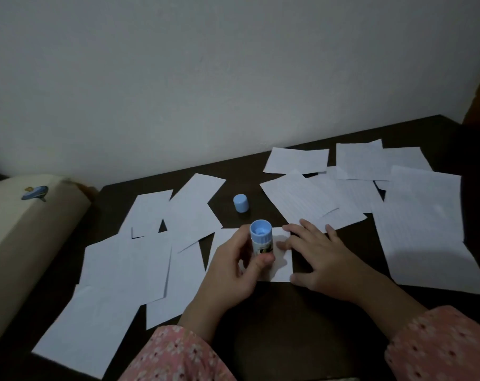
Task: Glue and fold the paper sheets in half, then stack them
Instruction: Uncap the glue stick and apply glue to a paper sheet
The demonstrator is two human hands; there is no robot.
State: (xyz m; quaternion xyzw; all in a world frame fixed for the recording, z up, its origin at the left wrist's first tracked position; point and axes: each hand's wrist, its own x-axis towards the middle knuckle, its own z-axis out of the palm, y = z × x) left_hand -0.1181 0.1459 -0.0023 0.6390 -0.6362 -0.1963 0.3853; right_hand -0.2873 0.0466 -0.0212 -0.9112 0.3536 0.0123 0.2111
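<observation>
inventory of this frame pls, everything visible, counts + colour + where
glue stick: one, blue top, uncapped, upright in the left grip
cap: one, blue, standing on the table beyond the hands
small sheet: one, white, under both hands
plain sheets: many, white, overlapping, left side
lined sheets: several, white, overlapping, right side
table: one, dark brown
wall: white, behind
cushion: one, cream, far left
left hand: holds the glue stick
right hand: fingers flat on the small sheet
sleeves: two, pink floral

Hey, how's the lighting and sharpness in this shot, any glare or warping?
Head view: dim and soft, no glare; left hand with the glue stick and right hand on the paper sheet are readable but slightly blurred; wide-angle bending tilts the table edges; corners darken.
</observation>
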